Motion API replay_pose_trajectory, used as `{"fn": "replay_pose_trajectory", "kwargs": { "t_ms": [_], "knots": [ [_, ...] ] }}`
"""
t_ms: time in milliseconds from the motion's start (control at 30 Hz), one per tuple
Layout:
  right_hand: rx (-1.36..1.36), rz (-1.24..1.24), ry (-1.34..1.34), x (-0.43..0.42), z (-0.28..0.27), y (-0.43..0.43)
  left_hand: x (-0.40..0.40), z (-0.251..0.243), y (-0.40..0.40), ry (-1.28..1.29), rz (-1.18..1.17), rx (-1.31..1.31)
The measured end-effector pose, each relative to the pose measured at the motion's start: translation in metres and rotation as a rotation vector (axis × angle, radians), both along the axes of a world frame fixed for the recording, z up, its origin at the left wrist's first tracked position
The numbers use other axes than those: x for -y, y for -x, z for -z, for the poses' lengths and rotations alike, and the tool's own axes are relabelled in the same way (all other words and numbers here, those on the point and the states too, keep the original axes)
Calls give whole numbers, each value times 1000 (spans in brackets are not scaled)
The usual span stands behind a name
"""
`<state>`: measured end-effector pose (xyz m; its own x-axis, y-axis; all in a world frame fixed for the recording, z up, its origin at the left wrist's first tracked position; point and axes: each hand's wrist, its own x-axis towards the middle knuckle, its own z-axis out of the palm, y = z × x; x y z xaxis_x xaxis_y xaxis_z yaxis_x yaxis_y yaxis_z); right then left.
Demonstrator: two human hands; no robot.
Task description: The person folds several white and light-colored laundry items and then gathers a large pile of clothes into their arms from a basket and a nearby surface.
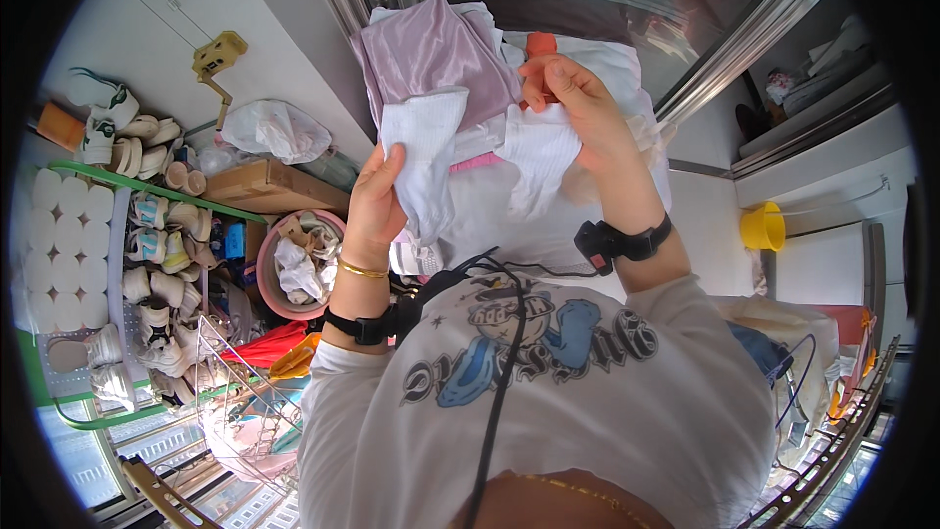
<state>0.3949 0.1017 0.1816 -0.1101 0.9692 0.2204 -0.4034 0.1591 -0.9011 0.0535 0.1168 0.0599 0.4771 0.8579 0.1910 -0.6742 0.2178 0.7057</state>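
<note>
My left hand (pixel 378 195) pinches a white ribbed sock (pixel 426 154) between thumb and fingers, its cuff end up. A second white ribbed sock (pixel 540 150) hangs from my right hand (pixel 569 99), whose thumb and fingertips are raised above the cuff. Just behind those fingertips lies an orange cloth item (pixel 541 44), partly hidden. Beyond my left hand, a folded mauve satin cloth (pixel 433 51) rests on white fabric. Something pink (pixel 476 160) peeks out from under the pile. All of this lies over a pale covered surface (pixel 485 206).
To the left, a pink basin (pixel 266 286) holds crumpled items beside a cardboard box (pixel 275 187). A green-edged rack (pixel 147 182) carries several shoes and packed paper rolls (pixel 70 250). A glass sliding door frame (pixel 742 29) stands ahead; a yellow bucket (pixel 764 226) is at right.
</note>
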Motion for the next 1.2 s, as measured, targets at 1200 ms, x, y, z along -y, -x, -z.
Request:
{"fn": "replay_pose_trajectory", "kwargs": {
  "t_ms": [1200],
  "knots": [
    [-321,-173,303,5,19,46,-9,-86,-41,-306,-53,-256]
  ]
}}
